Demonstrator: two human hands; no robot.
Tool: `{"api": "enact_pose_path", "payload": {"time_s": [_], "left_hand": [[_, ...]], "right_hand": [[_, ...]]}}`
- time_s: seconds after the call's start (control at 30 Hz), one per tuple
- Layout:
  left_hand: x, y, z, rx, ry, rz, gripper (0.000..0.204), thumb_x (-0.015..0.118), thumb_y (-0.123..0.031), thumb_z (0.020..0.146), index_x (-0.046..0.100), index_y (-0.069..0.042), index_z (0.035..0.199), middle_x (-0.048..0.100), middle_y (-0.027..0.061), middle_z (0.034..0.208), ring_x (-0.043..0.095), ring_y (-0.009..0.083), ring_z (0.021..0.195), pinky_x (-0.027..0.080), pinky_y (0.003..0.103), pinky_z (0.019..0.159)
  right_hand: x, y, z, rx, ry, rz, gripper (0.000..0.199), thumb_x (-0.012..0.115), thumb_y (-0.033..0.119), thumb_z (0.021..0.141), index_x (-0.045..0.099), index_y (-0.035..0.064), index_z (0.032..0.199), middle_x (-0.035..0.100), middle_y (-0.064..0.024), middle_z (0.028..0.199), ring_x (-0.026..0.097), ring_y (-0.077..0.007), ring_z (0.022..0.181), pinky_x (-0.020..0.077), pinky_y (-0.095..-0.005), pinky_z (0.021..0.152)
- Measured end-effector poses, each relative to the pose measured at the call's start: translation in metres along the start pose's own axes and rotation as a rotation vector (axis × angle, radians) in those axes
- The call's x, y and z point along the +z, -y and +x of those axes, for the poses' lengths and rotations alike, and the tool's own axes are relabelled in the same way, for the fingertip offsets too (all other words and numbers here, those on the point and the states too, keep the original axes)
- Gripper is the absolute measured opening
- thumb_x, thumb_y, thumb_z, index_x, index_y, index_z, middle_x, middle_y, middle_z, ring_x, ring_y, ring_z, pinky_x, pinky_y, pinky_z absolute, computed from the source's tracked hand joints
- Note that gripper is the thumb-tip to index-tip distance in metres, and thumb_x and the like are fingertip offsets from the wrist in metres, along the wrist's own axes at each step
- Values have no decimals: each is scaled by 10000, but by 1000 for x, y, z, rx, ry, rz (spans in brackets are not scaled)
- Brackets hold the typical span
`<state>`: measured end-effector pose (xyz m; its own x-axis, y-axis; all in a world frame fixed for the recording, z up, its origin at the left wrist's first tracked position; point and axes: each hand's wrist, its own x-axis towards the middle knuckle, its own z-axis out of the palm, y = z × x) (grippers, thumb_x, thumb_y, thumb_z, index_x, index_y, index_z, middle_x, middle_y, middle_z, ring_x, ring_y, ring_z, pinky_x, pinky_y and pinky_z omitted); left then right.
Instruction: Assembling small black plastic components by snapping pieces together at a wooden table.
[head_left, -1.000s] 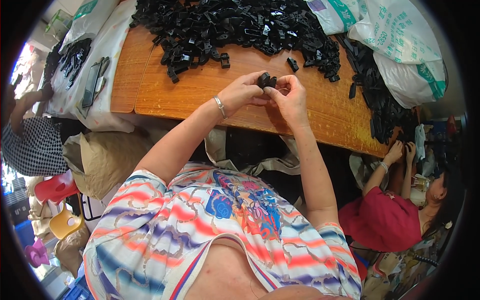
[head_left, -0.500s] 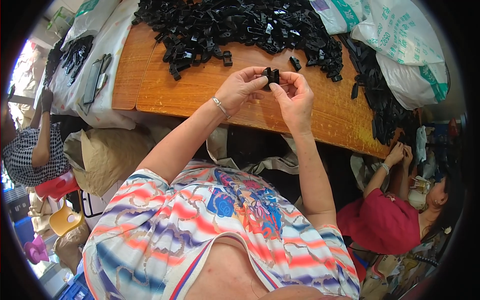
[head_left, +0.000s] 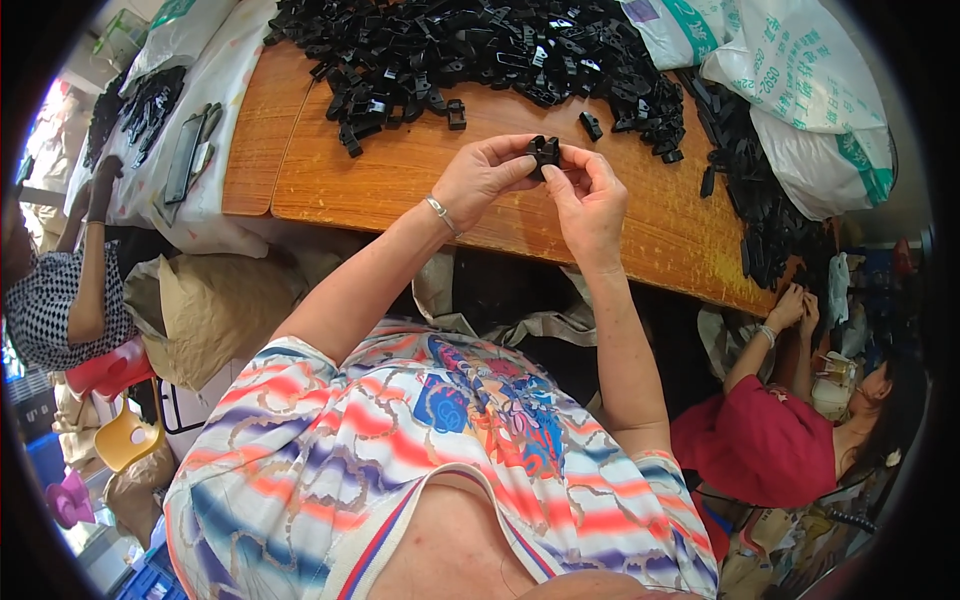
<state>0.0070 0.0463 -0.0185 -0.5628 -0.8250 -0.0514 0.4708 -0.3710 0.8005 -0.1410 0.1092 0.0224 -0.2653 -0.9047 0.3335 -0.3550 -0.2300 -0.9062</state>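
Observation:
Between my two hands is a small black plastic part (head_left: 544, 151), held up over the wooden table. My left hand (head_left: 484, 180), with a silver bracelet at the wrist, pinches its left side between thumb and fingers. From the right, my right hand (head_left: 592, 208) grips the same part, thumb on its near face. The fingertips hide some of its shape. Just beyond my hands lie two loose black parts, one (head_left: 456, 115) on the left and one (head_left: 591, 126) on the right. Behind them spreads a big heap of similar black plastic parts (head_left: 480, 60).
White and green plastic sacks (head_left: 800, 80) lie at the far right beside long black pieces (head_left: 770, 230). A co-worker in a red top (head_left: 765, 440) works at right, another in a checked top (head_left: 65, 310) at left. A brown paper sack (head_left: 215, 315) stands by the table's left edge.
The black part has tilted slightly between my fingers; my hands stay in nearly the same place. At left, the co-worker's hand has shifted a little.

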Motion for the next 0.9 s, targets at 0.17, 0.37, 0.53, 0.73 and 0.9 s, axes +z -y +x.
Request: {"api": "enact_pose_path", "payload": {"time_s": [0.17, 0.37, 0.53, 0.73, 0.9], "left_hand": [[3, -6, -6, 3, 25, 87, 379, 625, -56, 943, 554, 12, 1309, 632, 85, 1209, 624, 147, 1075, 540, 285, 946], [14, -10, -18, 42, 79, 538, 241, 618, -106, 938, 644, 34, 1132, 689, 48, 1024, 623, 91, 948, 504, 248, 860], [14, -29, -52, -212, 172, 684, 220, 573, -117, 962, 621, 24, 1124, 680, 51, 963, 625, 75, 899, 515, 228, 803], [17, -32, -71, 356, 282, 1374, 414, 716, -227, 836, 611, -69, 1204, 652, 124, 1091, 598, 329, 1032, 482, 406, 905], [-21, -61, -10, 615, -5, 1904, 353, 618, -44, 824, 624, -137, 1164, 583, 94, 1000, 592, 270, 960, 541, 361, 769]], "right_hand": [[1, -11, -4, 38, 51, -6, 213, 726, -11, 801, 650, -13, 999, 649, -81, 911, 646, -149, 757, 523, -265, 663], [11, -10, -25, -115, 43, -286, 260, 764, 53, 760, 593, 21, 953, 622, -130, 806, 630, -246, 677, 512, -338, 628], [-27, 10, -30, 190, 515, -39, 269, 798, 134, 779, 634, 18, 958, 652, -21, 764, 580, -85, 681, 482, -265, 622], [-47, -35, 23, 16, 180, -397, 160, 713, 116, 840, 681, 7, 953, 676, -109, 875, 657, -209, 748, 521, -335, 693], [-41, -63, 68, -121, 31, -843, 318, 739, 164, 829, 655, 112, 1131, 605, -130, 1023, 659, -337, 871, 534, -429, 763]]}}
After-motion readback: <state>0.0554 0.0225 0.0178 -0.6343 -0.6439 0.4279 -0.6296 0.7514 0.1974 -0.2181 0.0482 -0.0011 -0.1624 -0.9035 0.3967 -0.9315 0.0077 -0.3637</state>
